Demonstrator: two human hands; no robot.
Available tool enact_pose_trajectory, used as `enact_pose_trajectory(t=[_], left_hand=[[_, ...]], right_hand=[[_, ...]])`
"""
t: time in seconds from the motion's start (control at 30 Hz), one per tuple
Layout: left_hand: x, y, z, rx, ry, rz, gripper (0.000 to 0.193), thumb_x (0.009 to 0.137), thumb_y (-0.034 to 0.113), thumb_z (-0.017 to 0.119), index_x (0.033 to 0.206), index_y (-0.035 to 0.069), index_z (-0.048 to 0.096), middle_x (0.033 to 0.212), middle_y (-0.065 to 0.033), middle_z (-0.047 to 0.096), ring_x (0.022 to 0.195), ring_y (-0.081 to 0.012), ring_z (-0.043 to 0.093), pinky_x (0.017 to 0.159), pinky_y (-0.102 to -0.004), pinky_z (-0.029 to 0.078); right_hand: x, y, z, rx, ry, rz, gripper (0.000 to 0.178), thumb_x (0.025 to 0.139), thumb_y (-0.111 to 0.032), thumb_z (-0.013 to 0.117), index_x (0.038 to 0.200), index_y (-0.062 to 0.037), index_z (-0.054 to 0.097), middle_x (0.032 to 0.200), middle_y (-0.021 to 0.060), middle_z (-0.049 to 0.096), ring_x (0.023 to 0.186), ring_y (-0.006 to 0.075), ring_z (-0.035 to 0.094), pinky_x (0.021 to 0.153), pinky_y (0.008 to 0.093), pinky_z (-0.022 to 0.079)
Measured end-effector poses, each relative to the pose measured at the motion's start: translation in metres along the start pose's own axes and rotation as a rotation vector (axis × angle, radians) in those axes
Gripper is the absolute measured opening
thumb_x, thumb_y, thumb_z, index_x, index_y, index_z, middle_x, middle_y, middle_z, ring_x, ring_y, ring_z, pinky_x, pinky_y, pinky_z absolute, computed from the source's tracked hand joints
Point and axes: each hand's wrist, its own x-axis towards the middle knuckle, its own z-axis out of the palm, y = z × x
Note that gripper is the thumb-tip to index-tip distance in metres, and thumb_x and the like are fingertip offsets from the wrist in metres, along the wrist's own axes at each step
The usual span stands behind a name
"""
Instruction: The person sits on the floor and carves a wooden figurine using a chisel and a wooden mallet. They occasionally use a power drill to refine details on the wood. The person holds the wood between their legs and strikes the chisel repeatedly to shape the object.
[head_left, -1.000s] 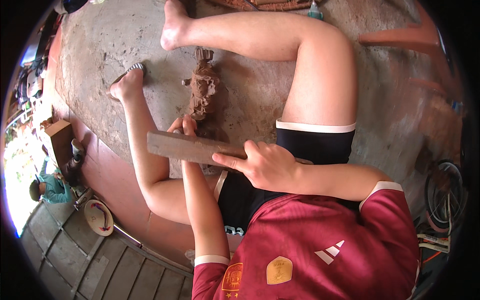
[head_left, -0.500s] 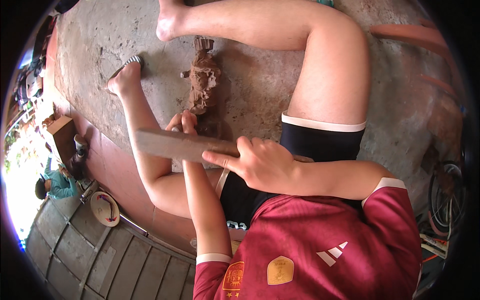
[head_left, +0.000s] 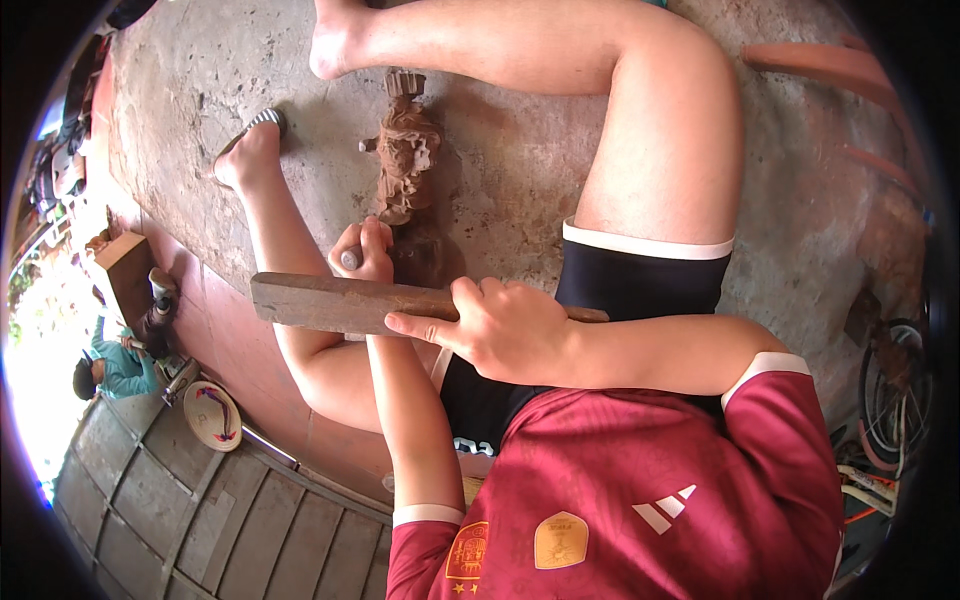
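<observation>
A brown carved wooden figure (head_left: 408, 150) lies on the floor between my legs, its lower end close to my left hand. My left hand (head_left: 368, 245) is closed around a chisel (head_left: 351, 258). Only the round butt end of the chisel shows, and its blade is hidden. In my right hand (head_left: 510, 335) is a flat, heavy wooden mallet (head_left: 330, 303), gripped near its handle with the thumb along its side. The mallet lies crosswise in front of my left wrist, just nearer to me than the chisel's butt.
My bare legs frame the figure on the worn concrete floor (head_left: 520, 150). At the left are a wooden box (head_left: 125, 278), a person in teal (head_left: 122, 368) and a conical hat (head_left: 212, 415) beside grey metal panels (head_left: 200, 500). A bicycle wheel (head_left: 890, 400) stands at the right.
The mallet and my right hand have shifted left and slightly toward me, uncovering the chisel's butt end. My left hand and the figure have hardly moved.
</observation>
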Motion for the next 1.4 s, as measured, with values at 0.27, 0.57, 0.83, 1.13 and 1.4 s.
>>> enact_pose_trajectory(t=[0.27, 0.57, 0.83, 1.13, 1.4], left_hand=[[0.0, -0.002, -0.003, -0.011, -0.031, 0.017, 0.034, 0.086, 0.011, 0.06, 0.055, 0.004, 0.051, 0.054, -0.0031, 0.054, 0.05, -0.0096, 0.043, 0.047, -0.0269, 0.034], [-0.001, -0.01, -0.004, 0.036, 0.003, -0.042, 0.034, 0.087, 0.008, 0.059, 0.055, 0.003, 0.05, 0.056, -0.0038, 0.055, 0.052, -0.0096, 0.046, 0.049, -0.0261, 0.036], [0.001, -0.006, 0.004, -0.11, -0.011, 0.062, 0.038, 0.087, 0.004, 0.06, 0.057, 0.01, 0.037, 0.054, -0.0038, 0.043, 0.052, -0.0125, 0.041, 0.047, -0.0268, 0.033], [0.018, -0.058, -0.019, -0.334, 0.156, 0.043, 0.007, 0.086, 0.0, 0.059, 0.089, 0.002, 0.053, 0.082, -0.0094, 0.058, 0.069, -0.0178, 0.053, 0.066, -0.0309, 0.049], [0.025, -0.014, -0.033, -0.529, -0.036, -0.102, 0.033, 0.082, 0.002, 0.056, 0.056, 0.009, 0.037, 0.055, -0.0024, 0.035, 0.053, -0.0152, 0.036, 0.054, -0.0317, 0.036]], right_hand=[[0.006, 0.0, -0.008, 0.002, -0.034, -0.004, 0.054, 0.091, -0.02, 0.049, 0.143, -0.0359, 0.043, 0.079, 0.0149, 0.053, 0.057, 0.0225, 0.058, 0.048, 0.033, 0.052], [0.007, 0.006, 0.005, -0.019, -0.015, 0.025, 0.061, 0.088, -0.015, 0.051, 0.144, -0.0387, 0.041, 0.077, 0.0142, 0.051, 0.055, 0.0234, 0.058, 0.047, 0.035, 0.052], [0.007, 0.015, -0.003, 0.111, 0.101, -0.04, 0.068, 0.08, -0.013, 0.058, 0.141, -0.0387, 0.044, 0.077, 0.0151, 0.051, 0.055, 0.0273, 0.059, 0.049, 0.0384, 0.053], [0.015, 0.042, -0.033, 0.4, 0.178, 0.036, 0.071, 0.076, -0.011, 0.069, 0.143, -0.0196, 0.045, 0.084, 0.0143, 0.064, 0.071, 0.0294, 0.067, 0.068, 0.0358, 0.056], [0.012, 0.077, -0.014, 0.969, 0.228, 0.218, 0.071, 0.084, -0.008, 0.065, 0.147, -0.0012, 0.032, 0.138, 0.0157, 0.05, 0.124, 0.0155, 0.048, 0.105, 0.0275, 0.036]])
